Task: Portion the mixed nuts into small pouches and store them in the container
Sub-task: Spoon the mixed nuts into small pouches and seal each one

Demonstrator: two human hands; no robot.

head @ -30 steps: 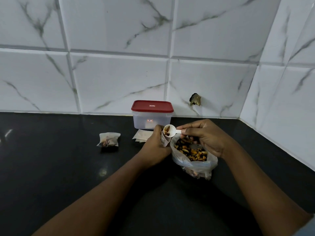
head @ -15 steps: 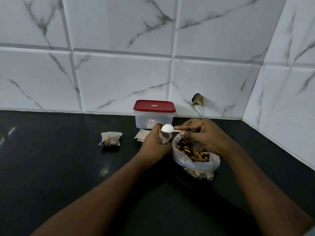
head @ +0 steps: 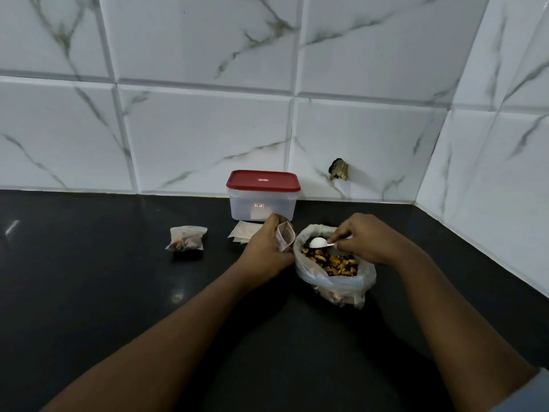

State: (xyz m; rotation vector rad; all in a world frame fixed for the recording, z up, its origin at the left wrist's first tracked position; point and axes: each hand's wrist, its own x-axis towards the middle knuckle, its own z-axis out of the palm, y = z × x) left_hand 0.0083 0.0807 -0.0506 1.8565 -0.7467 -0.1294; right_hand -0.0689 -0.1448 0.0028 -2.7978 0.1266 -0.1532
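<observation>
Thin floppy plastic likely makes the small translucent pouch (head: 284,237) light and slippery, best pinched near its open mouth; the left hand (head: 266,252) grips it at frame centre, beside the crinkled clear bag of mixed nuts (head: 335,281). The right hand (head: 367,239) pinches a white plastic spoon (head: 318,242) over the nuts. The pouch's fill is hidden inside the grip.

Left hand (head: 264,251) round open pouch (head: 285,237), right hand (head: 368,239) with spoon (head: 318,242) over nut bag (head: 335,282)
</observation>
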